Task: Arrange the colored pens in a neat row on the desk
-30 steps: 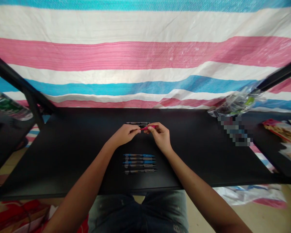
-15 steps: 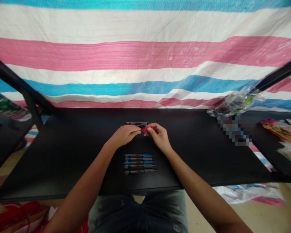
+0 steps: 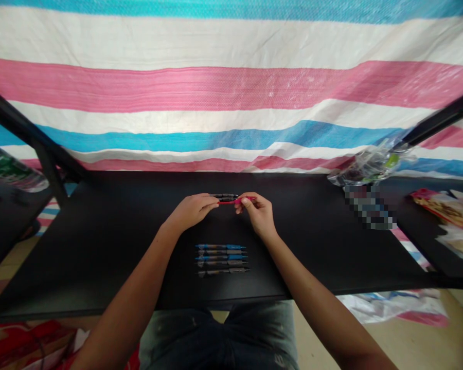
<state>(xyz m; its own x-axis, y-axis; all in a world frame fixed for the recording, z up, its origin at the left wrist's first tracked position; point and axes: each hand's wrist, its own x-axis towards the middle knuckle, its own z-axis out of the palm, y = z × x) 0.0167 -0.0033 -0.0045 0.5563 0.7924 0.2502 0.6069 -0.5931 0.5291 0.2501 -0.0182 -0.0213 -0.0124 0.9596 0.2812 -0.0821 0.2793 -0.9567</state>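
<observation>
Holding a red pen (image 3: 228, 201) level above the desk (image 3: 100, 231), both hands are closed on it. The left hand (image 3: 189, 210) is pinched on the pen's left end, fingertips together around the barrel. The right hand (image 3: 259, 213) is clamped on the right end, thumb and forefinger wrapped over it. Only the middle stretch of the pen is seen between the two grips, running left to right. Dark pens (image 3: 224, 196) are seen just behind it, touching or nearly so; which cannot be told. A row of five pens (image 3: 221, 258), blue and grey, is laid side by side on the desk nearer the body, well apart from both hands. A clear plastic bag (image 3: 370, 164) is seen at the desk's far right corner.
</observation>
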